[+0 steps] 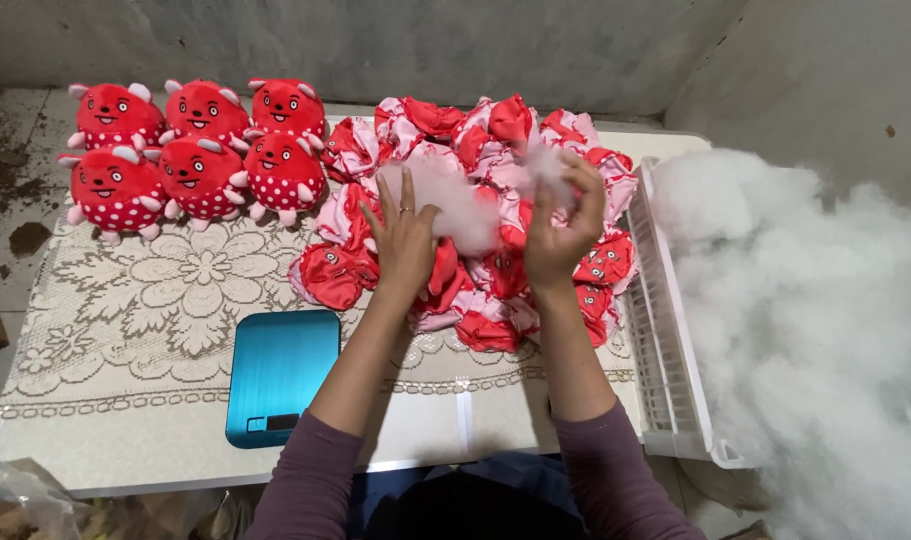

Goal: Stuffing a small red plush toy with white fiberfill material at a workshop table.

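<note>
Head view looks straight down on a desk [126, 450] spread with a cream lace cloth [166, 300]. Both hands are raised over a heap of unstuffed red and pink toy skins [476, 170]. The left hand [404, 240] is mostly open, fingers spread, its palm pressed against a wisp of white stuffing [461, 205]. The right hand [561, 225] is curled shut, pinching the other end of that tuft between fingertips and thumb. The tuft hangs stretched between the two hands, just above the skins.

Six finished red plush toys [196, 150] sit in two rows at the far left. A teal kitchen scale [281, 375] lies near the person, left of the arms. A white plastic crate [666, 340] stands on edge along the desk's right side, holding back a large mound of loose fibrefill [816, 320].

My worry is the tuft tearing unevenly, since the open left hand has only a loose press on it; stray fibres could drift onto the skins. The mound may also spill past the tilted crate if an elbow knocks it.
</note>
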